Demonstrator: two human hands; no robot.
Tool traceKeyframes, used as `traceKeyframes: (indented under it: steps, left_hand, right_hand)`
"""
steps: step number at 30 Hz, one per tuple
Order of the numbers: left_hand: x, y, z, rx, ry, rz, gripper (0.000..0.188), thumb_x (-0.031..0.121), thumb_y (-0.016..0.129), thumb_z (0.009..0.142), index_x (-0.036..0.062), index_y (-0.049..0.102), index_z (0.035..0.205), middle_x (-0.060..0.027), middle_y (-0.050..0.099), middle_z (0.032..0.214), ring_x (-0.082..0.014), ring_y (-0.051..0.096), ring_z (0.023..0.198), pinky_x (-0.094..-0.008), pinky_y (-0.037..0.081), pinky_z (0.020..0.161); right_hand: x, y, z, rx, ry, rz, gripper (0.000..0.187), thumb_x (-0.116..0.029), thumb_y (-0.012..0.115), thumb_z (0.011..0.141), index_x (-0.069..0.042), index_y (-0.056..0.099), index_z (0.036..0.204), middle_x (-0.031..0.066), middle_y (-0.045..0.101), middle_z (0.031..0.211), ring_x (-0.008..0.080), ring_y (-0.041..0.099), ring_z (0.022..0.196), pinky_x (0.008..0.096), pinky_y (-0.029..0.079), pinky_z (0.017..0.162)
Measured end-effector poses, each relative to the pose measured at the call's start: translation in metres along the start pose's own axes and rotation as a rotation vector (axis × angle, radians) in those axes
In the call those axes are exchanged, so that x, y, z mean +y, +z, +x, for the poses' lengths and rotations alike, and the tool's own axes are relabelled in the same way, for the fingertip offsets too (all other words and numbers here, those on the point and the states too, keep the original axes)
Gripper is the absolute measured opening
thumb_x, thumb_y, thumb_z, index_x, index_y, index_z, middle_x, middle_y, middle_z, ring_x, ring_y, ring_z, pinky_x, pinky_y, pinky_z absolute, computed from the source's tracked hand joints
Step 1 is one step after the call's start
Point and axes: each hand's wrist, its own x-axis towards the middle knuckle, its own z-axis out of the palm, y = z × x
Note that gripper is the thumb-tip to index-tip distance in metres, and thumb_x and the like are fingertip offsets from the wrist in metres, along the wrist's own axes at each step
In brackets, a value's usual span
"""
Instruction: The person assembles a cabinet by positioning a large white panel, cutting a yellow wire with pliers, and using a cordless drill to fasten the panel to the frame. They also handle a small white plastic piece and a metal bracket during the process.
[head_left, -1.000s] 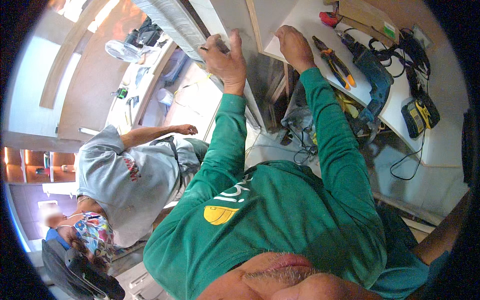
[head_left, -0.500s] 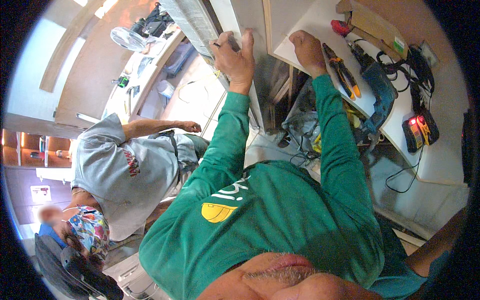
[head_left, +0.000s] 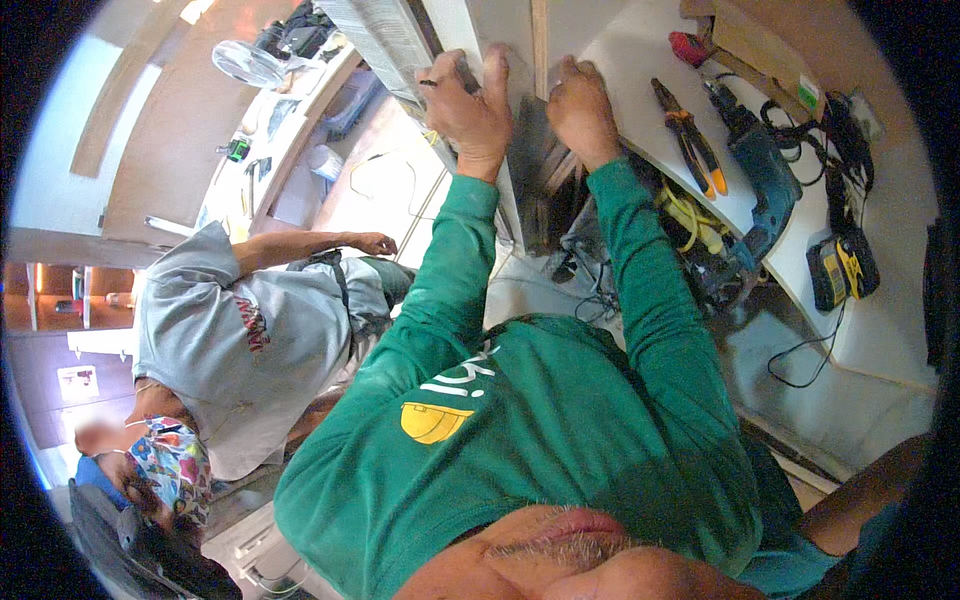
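The left hand (head_left: 470, 115) is sitting by a white panel (head_left: 453, 24), fingers standing wide. By a wood strip (head_left: 540, 40), the right hand (head_left: 584, 112) is curling its fingers; I cannot tell their grip. Pliers (head_left: 683, 124) are lying near a drill (head_left: 770, 178).

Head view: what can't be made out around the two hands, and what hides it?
Head view:
Small dark item at the left hand: too small to identify.
Right hand: palm hidden by its back.
Pale panel between the hands: far end cut off by the top edge.
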Motion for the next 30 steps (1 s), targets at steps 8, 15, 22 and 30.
traceKeyframes:
  steps: [8, 15, 22, 30]
  left_hand:
    - [0.002, 0.006, 0.004, 0.018, -0.007, 0.023, 0.053, 0.045, 0.085, 0.084, 0.004, 0.062, 0.108, -0.0136, 0.064, 0.093, -0.0323, 0.061, 0.08, -0.0438, 0.049, 0.071]
    - [0.011, 0.0, 0.006, -0.009, -0.052, -0.015, 0.049, 0.043, 0.085, 0.084, 0.0045, 0.063, 0.105, -0.0137, 0.06, 0.09, -0.0321, 0.06, 0.079, -0.0441, 0.049, 0.069]
    - [0.0, 0.006, -0.003, 0.097, -0.012, 0.061, 0.048, 0.041, 0.085, 0.084, 0.0042, 0.062, 0.104, -0.0099, 0.059, 0.085, -0.0278, 0.057, 0.073, -0.0417, 0.047, 0.066]
    - [0.023, -0.013, 0.01, -0.053, -0.059, -0.048, 0.049, 0.043, 0.079, 0.09, 0.0011, 0.062, 0.108, -0.0157, 0.063, 0.091, -0.0313, 0.061, 0.085, -0.0442, 0.048, 0.074]
  right_hand:
    - [0.057, 0.0, 0.001, -0.118, 0.019, 0.062, 0.043, -0.005, 0.057, 0.082, 0.006, 0.066, 0.123, 0.027, 0.07, 0.109, 0.0443, 0.065, 0.106, 0.0491, 0.05, 0.102]
    - [0.041, -0.01, -0.007, -0.068, 0.182, 0.357, 0.044, -0.003, 0.055, 0.086, 0.0, 0.067, 0.129, 0.02, 0.072, 0.116, 0.0376, 0.067, 0.108, 0.0439, 0.051, 0.1]
    - [0.034, 0.018, 0.01, -0.308, 0.183, 0.291, 0.031, -0.007, 0.056, 0.09, -0.003, 0.074, 0.114, 0.0131, 0.076, 0.105, 0.0269, 0.07, 0.1, 0.0387, 0.054, 0.089]
    - [0.004, 0.016, 0.019, -0.044, 0.155, 0.199, 0.028, -0.025, 0.068, 0.076, 0.001, 0.076, 0.079, 0.0242, 0.072, 0.088, 0.0422, 0.07, 0.079, 0.0521, 0.058, 0.076]
